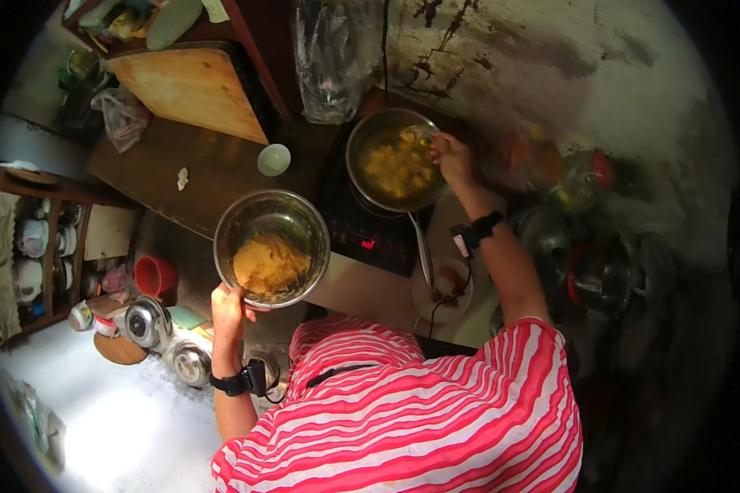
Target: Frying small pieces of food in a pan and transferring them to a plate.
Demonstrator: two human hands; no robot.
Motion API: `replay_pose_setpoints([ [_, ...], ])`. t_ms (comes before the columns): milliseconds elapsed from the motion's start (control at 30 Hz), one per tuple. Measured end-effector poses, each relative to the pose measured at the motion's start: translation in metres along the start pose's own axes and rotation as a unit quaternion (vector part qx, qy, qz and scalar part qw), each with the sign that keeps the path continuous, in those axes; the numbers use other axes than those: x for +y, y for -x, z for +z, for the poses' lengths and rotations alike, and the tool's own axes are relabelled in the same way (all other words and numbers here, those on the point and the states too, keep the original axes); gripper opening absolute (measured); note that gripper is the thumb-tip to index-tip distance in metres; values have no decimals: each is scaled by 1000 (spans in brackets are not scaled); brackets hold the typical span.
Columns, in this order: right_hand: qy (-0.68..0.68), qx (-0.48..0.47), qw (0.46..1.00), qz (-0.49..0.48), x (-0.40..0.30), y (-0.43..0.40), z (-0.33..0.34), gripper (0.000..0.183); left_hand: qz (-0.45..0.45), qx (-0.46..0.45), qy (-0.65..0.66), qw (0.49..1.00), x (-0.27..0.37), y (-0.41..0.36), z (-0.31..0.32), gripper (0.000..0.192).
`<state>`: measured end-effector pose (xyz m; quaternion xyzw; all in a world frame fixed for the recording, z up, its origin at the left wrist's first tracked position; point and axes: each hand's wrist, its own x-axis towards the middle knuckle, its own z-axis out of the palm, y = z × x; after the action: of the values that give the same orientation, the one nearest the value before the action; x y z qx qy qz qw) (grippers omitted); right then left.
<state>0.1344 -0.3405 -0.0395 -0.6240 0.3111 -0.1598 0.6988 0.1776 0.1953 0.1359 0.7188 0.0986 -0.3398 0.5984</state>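
My left hand [233,308] grips the near rim of a metal mixing bowl [317,246], which holds a lump of yellow-orange dough or thick batter [268,262]. My right hand [449,157] is over the right rim of a frying pan [354,185], with its fingertips bunched near the pan's contents. Whether those fingers hold something is unclear. Yellowish pieces [394,166] lie in liquid, apparently oil, in the pan. The pan stands on a black induction cooktop [370,246] with a lit red display. Its handle points towards my body.
A small pale bowl [274,160] and a white scrap [182,179] lie on the brown table [209,166]. A wooden board [191,83] leans behind them. A plate [459,311] with reddish bits sits beside the pan handle [422,246]. A red bucket [155,276] stands at left.
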Motion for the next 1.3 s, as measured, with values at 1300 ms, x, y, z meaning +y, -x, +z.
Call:
replay_pose_setpoints([
  [1300, 346, -334, 746, -461, -180, 266, 136, 33, 36, -80, -8, 996, 31, 4, 24, 28],
])
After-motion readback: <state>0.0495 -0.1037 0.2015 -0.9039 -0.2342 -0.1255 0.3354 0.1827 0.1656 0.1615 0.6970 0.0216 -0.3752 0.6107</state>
